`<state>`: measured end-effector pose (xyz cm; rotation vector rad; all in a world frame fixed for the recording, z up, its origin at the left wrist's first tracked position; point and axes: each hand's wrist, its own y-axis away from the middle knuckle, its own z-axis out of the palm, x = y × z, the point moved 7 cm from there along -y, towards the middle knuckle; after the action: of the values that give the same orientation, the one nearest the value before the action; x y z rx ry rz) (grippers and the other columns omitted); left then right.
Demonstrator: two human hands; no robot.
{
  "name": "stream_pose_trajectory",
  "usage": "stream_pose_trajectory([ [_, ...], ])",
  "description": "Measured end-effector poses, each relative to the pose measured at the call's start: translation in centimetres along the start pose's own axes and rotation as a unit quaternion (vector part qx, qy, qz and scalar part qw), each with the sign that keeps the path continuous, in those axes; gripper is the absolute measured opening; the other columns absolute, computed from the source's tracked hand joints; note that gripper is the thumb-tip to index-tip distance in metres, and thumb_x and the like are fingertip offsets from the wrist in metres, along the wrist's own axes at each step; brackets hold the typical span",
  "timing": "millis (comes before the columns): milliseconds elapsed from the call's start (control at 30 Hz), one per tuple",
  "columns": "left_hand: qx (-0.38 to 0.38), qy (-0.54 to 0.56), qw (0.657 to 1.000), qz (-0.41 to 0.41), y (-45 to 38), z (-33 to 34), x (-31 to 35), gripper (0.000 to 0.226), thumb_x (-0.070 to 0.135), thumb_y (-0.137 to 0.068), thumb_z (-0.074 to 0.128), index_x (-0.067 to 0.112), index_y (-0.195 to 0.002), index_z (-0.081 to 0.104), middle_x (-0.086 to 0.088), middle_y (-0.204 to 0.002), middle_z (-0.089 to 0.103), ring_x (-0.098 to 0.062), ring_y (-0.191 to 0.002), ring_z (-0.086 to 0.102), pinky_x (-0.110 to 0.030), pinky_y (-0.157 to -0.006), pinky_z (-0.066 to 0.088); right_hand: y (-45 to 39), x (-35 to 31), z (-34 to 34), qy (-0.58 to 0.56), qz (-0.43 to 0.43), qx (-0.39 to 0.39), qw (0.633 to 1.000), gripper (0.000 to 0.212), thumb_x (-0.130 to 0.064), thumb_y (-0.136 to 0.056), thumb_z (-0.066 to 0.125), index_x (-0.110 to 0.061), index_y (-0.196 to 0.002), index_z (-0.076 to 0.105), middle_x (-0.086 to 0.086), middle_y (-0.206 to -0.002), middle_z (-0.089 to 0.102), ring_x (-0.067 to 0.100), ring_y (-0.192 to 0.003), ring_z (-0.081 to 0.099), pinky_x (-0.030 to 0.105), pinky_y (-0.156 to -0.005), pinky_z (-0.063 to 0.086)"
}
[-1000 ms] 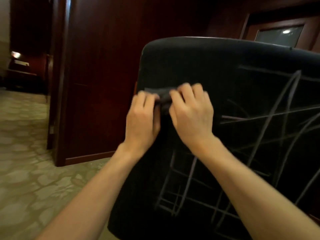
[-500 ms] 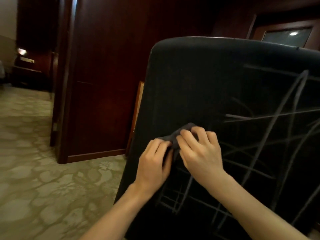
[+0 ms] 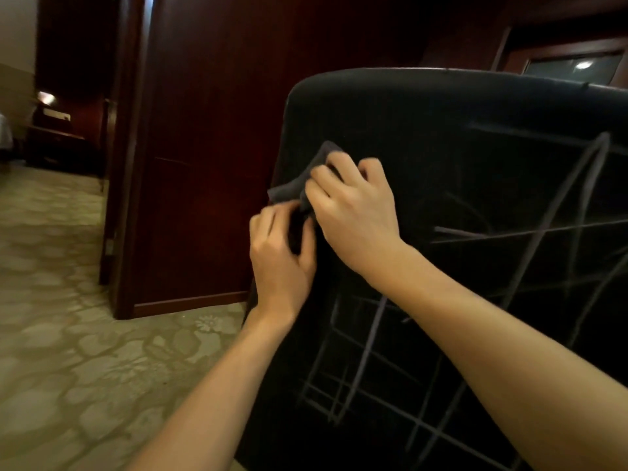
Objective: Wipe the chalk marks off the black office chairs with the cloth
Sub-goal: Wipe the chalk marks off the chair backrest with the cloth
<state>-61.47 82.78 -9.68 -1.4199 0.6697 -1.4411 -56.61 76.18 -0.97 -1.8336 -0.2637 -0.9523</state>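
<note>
Both hands on cloth (image 3: 299,185) at left edge of chair back (image 3: 458,137). Right hand (image 3: 353,212) fingers curled, gripping cloth; left hand (image 3: 280,253) pinches its lower end. Chalk lines (image 3: 370,338) below and right

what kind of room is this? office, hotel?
Probably a hotel or a formal office corridor, not a home: dark wood wall panelling, patterned carpet, and a black office chair scrawled with chalk marks.

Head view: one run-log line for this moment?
left hand: grips cloth | right hand: grips cloth | chair: chalk marks remain
</note>
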Motion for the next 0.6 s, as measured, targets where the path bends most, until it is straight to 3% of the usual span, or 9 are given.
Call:
stream_pose_trajectory([
  [133, -0.055, 0.012, 0.998, 0.03, 3.6, 0.9, 0.9, 0.017, 0.015, -0.094, 0.067, 0.007, -0.108, 0.068, -0.005, -0.102, 0.066, -0.019, -0.096, 0.059, -0.017, -0.089, 0.041, 4.0, 0.1, 0.1, -0.014, -0.019, -0.028, 0.999, 0.011, -0.018, -0.087, 0.065, -0.01, -0.094, 0.067, 0.007, -0.101, 0.066, 0.03, -0.107, 0.059, 0.04, -0.081, 0.031],
  [267, -0.089, 0.024, 0.996, 0.019, 5.4, 1.8, 1.5, 0.02, 0.016, -0.092, 0.068, 0.008, -0.111, 0.068, -0.003, -0.105, 0.066, -0.014, -0.1, 0.057, -0.026, -0.088, 0.049, 7.0, 0.9, -0.8, 0.014, -0.014, -0.016, 1.0, 0.013, -0.018, -0.092, 0.06, -0.011, -0.093, 0.071, 0.004, -0.101, 0.069, 0.027, -0.105, 0.063, 0.038, -0.081, 0.033],
  [467, -0.084, 0.043, 0.995, 0.017, 7.3, 1.9, 3.3, 0.021, 0.014, -0.089, 0.07, 0.009, -0.11, 0.069, -0.001, -0.104, 0.066, -0.01, -0.099, 0.056, -0.014, -0.09, 0.043, 9.9, 1.2, -2.4, 0.021, -0.005, 0.036, 0.999, 0.015, -0.014, -0.094, 0.059, -0.012, -0.095, 0.074, 0.004, -0.104, 0.072, 0.026, -0.108, 0.064, 0.038, -0.082, 0.038],
  [600, -0.106, 0.068, 0.992, 0.022, 9.1, 2.2, 4.9, 0.021, 0.014, -0.089, 0.07, 0.009, -0.109, 0.07, -0.001, -0.105, 0.067, -0.01, -0.1, 0.057, -0.015, -0.091, 0.044, 12.6, 1.8, -3.9, 0.024, 0.006, 0.04, 0.999, 0.015, -0.013, -0.093, 0.061, -0.011, -0.096, 0.075, 0.005, -0.107, 0.073, 0.027, -0.108, 0.064, 0.039, -0.081, 0.039],
])
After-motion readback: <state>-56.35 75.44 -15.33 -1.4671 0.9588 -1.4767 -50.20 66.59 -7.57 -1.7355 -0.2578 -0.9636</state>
